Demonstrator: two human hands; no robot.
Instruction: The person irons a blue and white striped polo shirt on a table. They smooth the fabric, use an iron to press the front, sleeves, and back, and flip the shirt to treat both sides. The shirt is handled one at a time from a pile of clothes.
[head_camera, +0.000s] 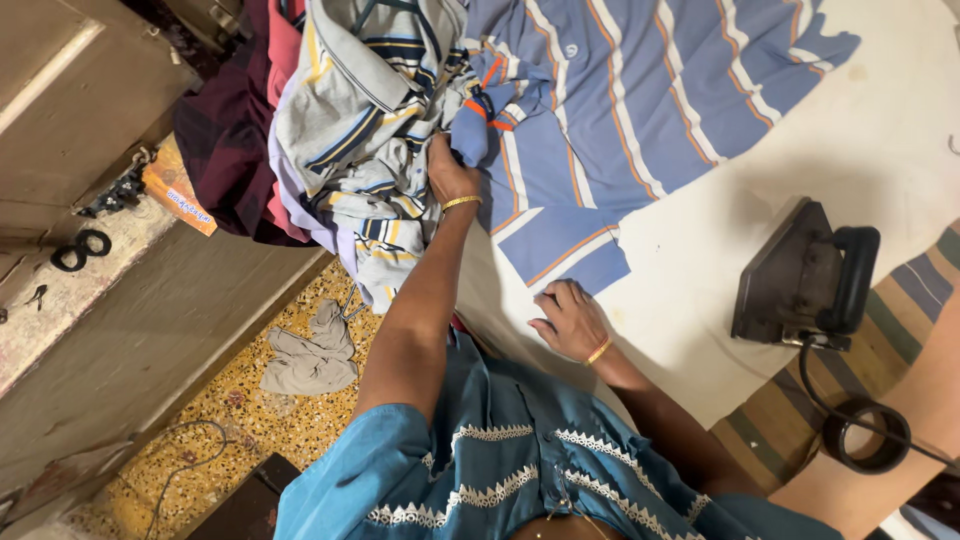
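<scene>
Hands apart: left (452, 165) clutches blue striped shirt (640, 100), right (568, 320) rests flat beside its sleeve.

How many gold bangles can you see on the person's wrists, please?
2: one gold bangle on the left wrist, whose hand grips the blue striped shirt; the other bangle on the right wrist, whose hand rests on the white ironing surface.

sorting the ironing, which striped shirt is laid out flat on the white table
The blue shirt with white and orange stripes; the grey striped one sits crumpled in the pile at the table's edge.
</scene>
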